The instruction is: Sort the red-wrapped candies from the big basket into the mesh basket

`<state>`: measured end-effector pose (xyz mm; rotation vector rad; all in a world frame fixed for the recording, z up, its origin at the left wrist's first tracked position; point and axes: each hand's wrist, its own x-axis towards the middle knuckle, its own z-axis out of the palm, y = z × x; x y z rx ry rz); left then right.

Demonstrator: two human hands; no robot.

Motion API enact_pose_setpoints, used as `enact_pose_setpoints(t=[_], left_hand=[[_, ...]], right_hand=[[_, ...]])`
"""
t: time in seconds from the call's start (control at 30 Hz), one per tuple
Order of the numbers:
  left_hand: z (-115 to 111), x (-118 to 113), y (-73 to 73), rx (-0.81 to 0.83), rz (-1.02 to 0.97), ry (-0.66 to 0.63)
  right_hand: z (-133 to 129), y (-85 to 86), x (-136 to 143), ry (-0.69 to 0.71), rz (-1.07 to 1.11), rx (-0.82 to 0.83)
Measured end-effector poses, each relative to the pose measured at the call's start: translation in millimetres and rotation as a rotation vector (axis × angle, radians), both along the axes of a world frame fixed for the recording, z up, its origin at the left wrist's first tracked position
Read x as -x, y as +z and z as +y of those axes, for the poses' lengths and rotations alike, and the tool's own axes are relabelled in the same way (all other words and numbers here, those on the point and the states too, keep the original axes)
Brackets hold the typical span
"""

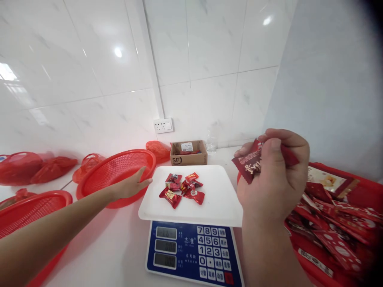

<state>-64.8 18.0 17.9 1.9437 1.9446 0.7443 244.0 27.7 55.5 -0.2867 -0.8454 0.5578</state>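
My right hand [277, 171] is raised over the right side of the scale, its fingers wrapped round dark red candy packets [253, 161]. My left hand [131, 185] reaches over the near right part of a red mesh basket [104, 175], close to the left edge of the white weighing tray [215, 191]. Its fingers are apart and nothing shows in them. Several red wrapped candies [171, 197] lie in a loose group on the tray. Below the tray is the blue keypad panel [191, 255] of the scale.
A small cardboard box [189, 158] stands behind the tray, beside a clear bottle [212, 137]. On the right, a red container [317, 166] holds many red packets. Another red basket [56, 195] is at the left. Red plastic bags [22, 167] rest along the wall.
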Motion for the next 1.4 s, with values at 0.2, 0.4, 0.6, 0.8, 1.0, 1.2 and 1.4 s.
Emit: enact_pose_setpoints(t=[0.2, 0.4, 0.6, 0.8, 1.0, 1.2, 1.4], left_hand=[[9, -62, -21.3, 0.113, 0.192, -0.22], [25, -90, -35.3, 0.103, 0.271, -0.251], [26, -90, -33.8, 0.042, 0.307, -0.215], [24, -82, -23.4, -0.011, 0.233, -0.101], [22, -31, 3.4, -0.135, 0.211, 0.09], [18, 6, -0.4, -0.174, 0.313, 0.174], [19, -63, -27.7, -0.062, 0.337, -0.159]], right_hand=[[-1, -1.4, 2, 0.0, -0.025, -0.038], [-3, -0.4, 1, -0.01, -0.051, -0.014], [0, -1.6, 1, 0.0, -0.062, -0.031], [-2, -1.1, 0, -0.005, -0.07, -0.017], [-2, -0.9, -2, -0.022, -0.075, 0.0], [-1, -1.6, -1, 0.02, -0.065, -0.017], [-3, -2.9, 0, 0.035, -0.09, 0.001]])
